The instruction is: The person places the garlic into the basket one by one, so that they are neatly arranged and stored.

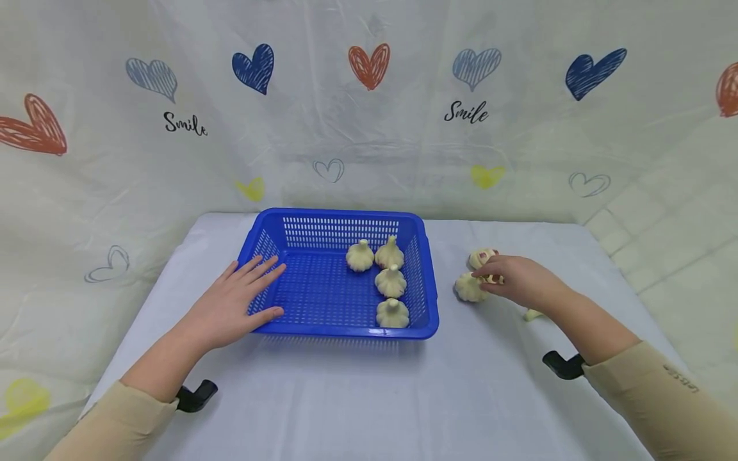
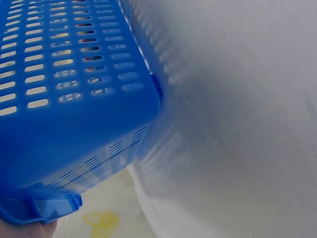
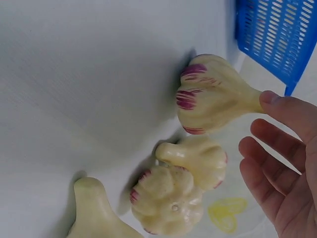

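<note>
My left hand [image 1: 221, 310] lies spread with straight fingers over the left rim of the blue plastic basket [image 1: 346, 332]. In the left wrist view, a bit of that hand [image 2: 27, 230] shows under the basket's rim [image 2: 57, 207]. My right hand [image 1: 521, 280] pinches the stem of a garlic bulb [image 1: 469, 288] to the right of the basket. Up close, this bulb [image 3: 213, 96] has purple streaks, and a fingertip lies on its stem while the other fingers are loosely bent. Two more bulbs, one a streaked garlic bulb [image 3: 168, 201], lie touching just beside it.
Inside the basket, several garlic bulbs [image 1: 391, 282] line the right side. Another bulb [image 3: 99, 213] lies nearer on the white-covered table [image 1: 346, 397], partly hidden by my right arm in the head view. A patterned curtain [image 1: 369, 128] hangs behind the table.
</note>
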The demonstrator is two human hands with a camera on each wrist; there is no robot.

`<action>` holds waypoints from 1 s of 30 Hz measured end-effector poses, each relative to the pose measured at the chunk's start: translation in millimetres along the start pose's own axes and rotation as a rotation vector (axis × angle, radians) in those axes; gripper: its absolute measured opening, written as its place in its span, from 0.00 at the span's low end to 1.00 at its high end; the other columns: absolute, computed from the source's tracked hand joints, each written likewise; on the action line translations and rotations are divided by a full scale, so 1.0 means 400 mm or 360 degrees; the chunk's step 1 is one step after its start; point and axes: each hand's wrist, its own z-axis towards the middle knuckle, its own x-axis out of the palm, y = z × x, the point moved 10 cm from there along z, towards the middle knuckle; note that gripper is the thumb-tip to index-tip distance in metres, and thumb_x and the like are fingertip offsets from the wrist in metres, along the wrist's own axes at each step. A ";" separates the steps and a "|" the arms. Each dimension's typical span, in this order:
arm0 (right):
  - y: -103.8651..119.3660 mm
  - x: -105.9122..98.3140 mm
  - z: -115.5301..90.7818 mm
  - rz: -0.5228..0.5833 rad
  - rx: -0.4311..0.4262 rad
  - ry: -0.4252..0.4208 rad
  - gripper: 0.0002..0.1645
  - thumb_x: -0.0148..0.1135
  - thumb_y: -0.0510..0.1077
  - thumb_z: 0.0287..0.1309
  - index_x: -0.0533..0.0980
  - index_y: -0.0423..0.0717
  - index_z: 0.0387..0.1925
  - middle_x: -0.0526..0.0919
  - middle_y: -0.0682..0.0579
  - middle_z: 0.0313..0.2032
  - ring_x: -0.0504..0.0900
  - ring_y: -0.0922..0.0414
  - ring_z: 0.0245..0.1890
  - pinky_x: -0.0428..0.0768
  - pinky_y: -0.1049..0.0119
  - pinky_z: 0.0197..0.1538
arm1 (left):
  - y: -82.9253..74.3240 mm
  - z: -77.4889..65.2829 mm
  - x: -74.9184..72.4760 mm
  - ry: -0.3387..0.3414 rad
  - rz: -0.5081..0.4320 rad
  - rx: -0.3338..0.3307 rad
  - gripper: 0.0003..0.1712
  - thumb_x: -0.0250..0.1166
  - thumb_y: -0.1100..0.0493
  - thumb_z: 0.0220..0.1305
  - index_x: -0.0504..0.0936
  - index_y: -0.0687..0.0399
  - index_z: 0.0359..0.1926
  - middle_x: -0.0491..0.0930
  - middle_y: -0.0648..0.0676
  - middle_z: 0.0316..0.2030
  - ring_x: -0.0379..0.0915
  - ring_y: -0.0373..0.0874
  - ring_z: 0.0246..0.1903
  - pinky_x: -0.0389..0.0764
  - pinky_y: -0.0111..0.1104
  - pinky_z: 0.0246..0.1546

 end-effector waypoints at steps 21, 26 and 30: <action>0.007 -0.026 0.006 -0.0027 0.0040 0.0048 0.11 0.71 0.45 0.58 0.85 0.47 0.43 0.85 0.59 0.33 0.82 0.59 0.35 0.83 0.54 0.42 | -0.003 0.001 -0.004 0.0004 0.0000 0.0007 0.47 0.55 0.31 0.67 0.52 0.43 0.79 0.49 0.52 0.78 0.39 0.58 0.76 0.37 0.56 0.74; 0.015 -0.036 0.013 -0.0019 0.0010 0.0010 0.11 0.71 0.46 0.58 0.85 0.47 0.42 0.85 0.59 0.33 0.82 0.60 0.35 0.83 0.55 0.41 | -0.001 0.001 -0.003 0.0007 0.0003 -0.0002 0.47 0.56 0.31 0.66 0.53 0.43 0.78 0.49 0.53 0.78 0.39 0.58 0.76 0.37 0.56 0.74; 0.026 -0.052 0.021 0.0013 -0.0001 -0.0008 0.11 0.70 0.45 0.59 0.84 0.46 0.43 0.86 0.58 0.36 0.83 0.60 0.35 0.83 0.58 0.40 | -0.003 0.000 -0.005 0.0006 0.0004 -0.0005 0.47 0.56 0.31 0.66 0.53 0.43 0.78 0.49 0.53 0.77 0.39 0.58 0.76 0.37 0.56 0.74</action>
